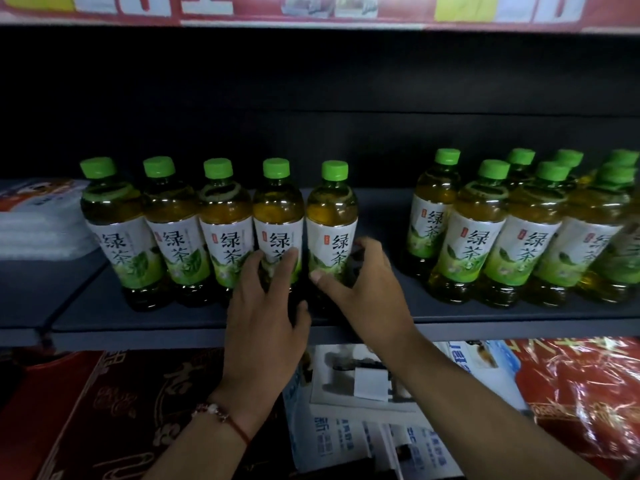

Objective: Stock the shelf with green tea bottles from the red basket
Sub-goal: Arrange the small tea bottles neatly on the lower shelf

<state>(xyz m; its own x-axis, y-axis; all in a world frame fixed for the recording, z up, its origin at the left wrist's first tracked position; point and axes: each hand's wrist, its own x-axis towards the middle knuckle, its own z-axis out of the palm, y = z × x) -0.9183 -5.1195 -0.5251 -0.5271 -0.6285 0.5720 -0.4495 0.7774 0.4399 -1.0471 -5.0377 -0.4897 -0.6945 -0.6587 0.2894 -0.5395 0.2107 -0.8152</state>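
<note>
Dark shelf [346,317]: both hands steady two upright green tea bottles [304,230].

White packets [38,216] lie at far left; red patterned boxes [114,410], blue-white cartons [349,441] and red foil packs [581,393] sit below.

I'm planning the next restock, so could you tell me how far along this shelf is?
Done: five bottles in the left row and a right cluster stand upright. In hand: the left hand and right hand are on the row's last two bottles. Left: the gap between groups; the basket is out of view.
</note>
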